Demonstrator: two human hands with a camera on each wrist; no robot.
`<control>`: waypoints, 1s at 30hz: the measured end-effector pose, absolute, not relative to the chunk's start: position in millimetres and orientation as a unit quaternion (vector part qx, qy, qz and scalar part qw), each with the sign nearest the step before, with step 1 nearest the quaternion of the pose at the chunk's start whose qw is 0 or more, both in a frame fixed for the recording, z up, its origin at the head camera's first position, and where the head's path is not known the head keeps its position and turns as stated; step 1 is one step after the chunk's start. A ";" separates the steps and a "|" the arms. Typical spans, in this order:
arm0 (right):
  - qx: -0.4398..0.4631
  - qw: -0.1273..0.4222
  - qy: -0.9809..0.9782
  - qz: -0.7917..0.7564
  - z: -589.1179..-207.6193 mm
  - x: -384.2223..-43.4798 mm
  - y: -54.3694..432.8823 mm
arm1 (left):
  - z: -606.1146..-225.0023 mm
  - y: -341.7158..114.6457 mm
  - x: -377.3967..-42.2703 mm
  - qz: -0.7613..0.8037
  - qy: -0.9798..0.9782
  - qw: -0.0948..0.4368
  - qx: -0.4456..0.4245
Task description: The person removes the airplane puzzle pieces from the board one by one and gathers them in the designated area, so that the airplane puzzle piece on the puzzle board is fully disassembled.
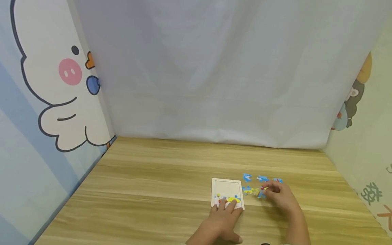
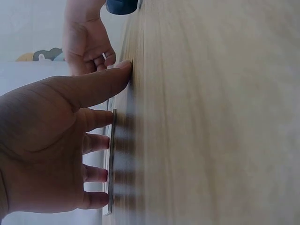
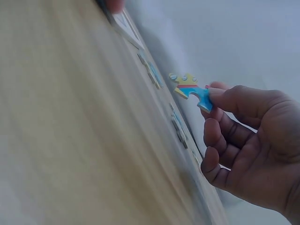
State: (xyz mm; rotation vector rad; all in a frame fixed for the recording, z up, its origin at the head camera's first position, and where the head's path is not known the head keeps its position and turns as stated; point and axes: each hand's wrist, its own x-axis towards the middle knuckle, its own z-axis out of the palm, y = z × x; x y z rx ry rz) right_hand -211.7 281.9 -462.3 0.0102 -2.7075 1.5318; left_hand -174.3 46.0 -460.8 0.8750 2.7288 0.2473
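Observation:
A pale square puzzle tray (image 1: pixel 228 185) lies on the table, with colourful pieces (image 1: pixel 234 200) set along its near edge. My left hand (image 1: pixel 223 219) rests on that near edge, fingers spread and straight; in the left wrist view its fingertips touch the tray's side (image 2: pixel 111 161). Right of the tray, my right hand (image 1: pixel 282 196) pinches a puzzle piece (image 3: pixel 190 89) between thumb and index finger. The piece is yellow and blue with a red stripe and is held above the table. Its other fingers are curled loosely.
Several loose puzzle pieces lie right of the tray, among them a blue one (image 1: pixel 247 177), another blue one (image 1: pixel 262 178) and a yellow-blue one (image 1: pixel 249 190). A white sheet (image 1: pixel 214 85) hangs behind the wooden table (image 1: pixel 137 190). Printed cartoon panels (image 1: pixel 46 85) stand at the sides.

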 end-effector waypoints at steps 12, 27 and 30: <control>-0.033 0.005 -0.853 0.521 -465.8 -202.3 301.4 | -463.0 44.9 -174.1 0.078 0.937 0.154 0.303; -0.101 0.016 -0.840 0.533 -466.2 -197.0 317.6 | -469.9 46.5 -175.5 0.068 0.938 0.157 0.300; -0.112 0.025 -0.841 0.529 -465.2 -196.6 321.0 | -463.9 46.8 -173.7 0.067 0.939 0.161 0.297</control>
